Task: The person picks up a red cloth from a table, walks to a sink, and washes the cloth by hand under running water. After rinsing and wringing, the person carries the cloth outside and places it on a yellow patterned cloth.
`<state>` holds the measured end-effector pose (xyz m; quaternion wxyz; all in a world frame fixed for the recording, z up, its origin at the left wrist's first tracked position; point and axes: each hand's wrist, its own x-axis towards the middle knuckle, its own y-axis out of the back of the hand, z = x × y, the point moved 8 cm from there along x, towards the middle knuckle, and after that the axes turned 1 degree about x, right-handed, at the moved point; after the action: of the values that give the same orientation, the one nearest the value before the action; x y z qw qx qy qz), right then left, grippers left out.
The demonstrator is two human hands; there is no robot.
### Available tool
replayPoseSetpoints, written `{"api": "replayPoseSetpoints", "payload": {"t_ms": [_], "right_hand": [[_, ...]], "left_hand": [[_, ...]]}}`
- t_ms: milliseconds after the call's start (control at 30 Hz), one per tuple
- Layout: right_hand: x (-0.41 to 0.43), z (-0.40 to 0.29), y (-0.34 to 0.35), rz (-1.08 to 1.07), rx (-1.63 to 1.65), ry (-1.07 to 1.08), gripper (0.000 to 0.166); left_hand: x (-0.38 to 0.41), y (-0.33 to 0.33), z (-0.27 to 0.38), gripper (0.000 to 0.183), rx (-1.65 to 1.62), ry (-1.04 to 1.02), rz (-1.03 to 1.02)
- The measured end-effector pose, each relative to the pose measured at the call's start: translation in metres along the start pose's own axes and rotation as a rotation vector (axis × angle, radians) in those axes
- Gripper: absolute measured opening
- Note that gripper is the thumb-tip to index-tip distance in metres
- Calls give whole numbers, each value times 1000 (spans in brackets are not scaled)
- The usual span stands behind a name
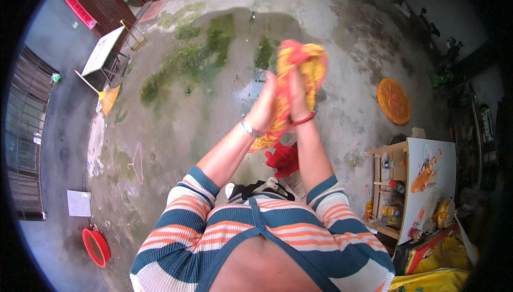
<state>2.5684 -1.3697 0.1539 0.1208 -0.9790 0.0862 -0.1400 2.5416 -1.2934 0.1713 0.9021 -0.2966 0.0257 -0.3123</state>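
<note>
A yellow and red knitted piece [318, 63], blurred by motion, is held up in front of me between my two palms. On its left side lies my left hand [264, 107], fingers pointing away from me, with a silver band at the wrist. Against the other side presses my right hand [297, 95], a red bracelet around its wrist. Part of the piece folds over the right fingertips and hides them. Below the wrists, red cloth [283, 159] shows partly behind my right forearm.
At right stands a wooden-framed table [431, 171] with yarn-like bundles on top and bottles beneath. A round orange mat [393, 101] lies beyond it. To the left are a pink hanger [138, 163], a red basin [96, 248], a broom [108, 97] and a white-topped table [103, 49].
</note>
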Motion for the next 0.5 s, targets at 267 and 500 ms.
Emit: {"api": "replayPoseSetpoints", "payload": {"t_ms": [267, 500], "right_hand": [[-17, -56, -110, -531, 1509, 96, 57], [-47, -82, -189, -583, 1245, 59, 64]], "left_hand": [[-19, -64, 146, 65, -968, -255, -372], [-33, -22, 173, 64, 337, -607, 5]]}}
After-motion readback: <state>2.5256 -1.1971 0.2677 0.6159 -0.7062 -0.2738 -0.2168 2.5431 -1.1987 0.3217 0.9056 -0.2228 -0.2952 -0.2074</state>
